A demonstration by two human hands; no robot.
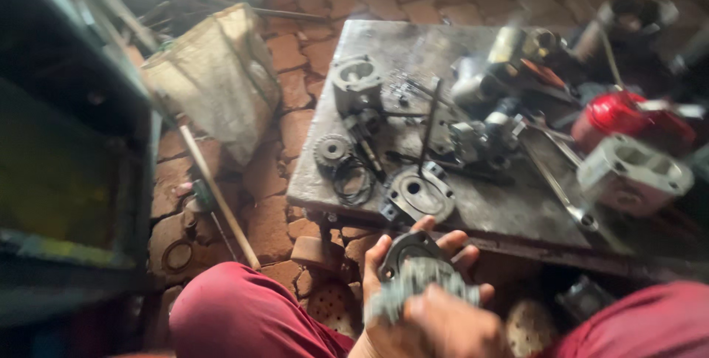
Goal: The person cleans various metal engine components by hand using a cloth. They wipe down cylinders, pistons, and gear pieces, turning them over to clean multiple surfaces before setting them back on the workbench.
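Between the knees, low over the brick floor point(295, 62), the left hand point(413, 254) cups a dark flanged cover plate point(410, 247) from beneath, steadying it. The right hand point(443, 325) seems clenched on a pale rag point(413, 284), though blur obscures it. Other parts lie within reach on the metal slab point(509, 210).

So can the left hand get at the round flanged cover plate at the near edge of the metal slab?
Probably not freely. The left hand is wrapped around a dark ring-shaped part, so it is occupied. The cover plate lies just beyond its fingertips on the slab, with nothing between them.
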